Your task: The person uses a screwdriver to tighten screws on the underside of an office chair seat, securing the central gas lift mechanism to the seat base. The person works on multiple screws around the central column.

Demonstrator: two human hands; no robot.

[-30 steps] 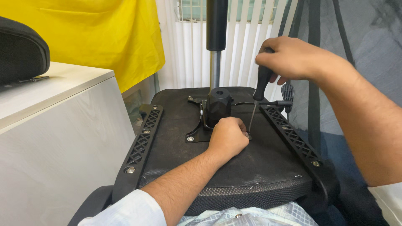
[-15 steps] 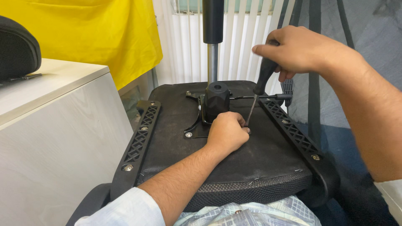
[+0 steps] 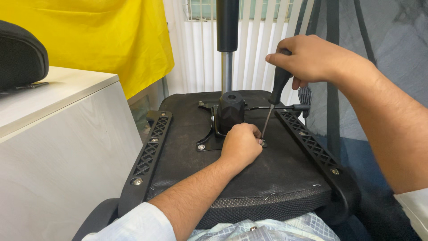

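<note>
An upturned black chair seat [image 3: 276, 178] lies in front of me with a black metal mechanism plate [image 3: 225, 118] bolted at its middle and a gas cylinder [image 3: 227, 40] rising from it. My right hand [image 3: 312, 58] grips the black handle of a screwdriver [image 3: 274, 96], whose tip rests at a screw on the plate's right corner. My left hand [image 3: 240, 145] is curled on the seat beside that tip, fingers pinched at the screw.
Black plastic armrest brackets [image 3: 149, 151] run along both sides of the seat. A white cabinet [image 3: 58, 143] stands at the left with a black cushion [image 3: 20, 56] on top. Yellow cloth [image 3: 98, 35] and white blinds [image 3: 196, 49] hang behind. A mesh chair back [image 3: 379, 31] is at the right.
The view has shifted slightly. Both hands stay at the same screw, the right hand still on the screwdriver handle and the left beside its tip.
</note>
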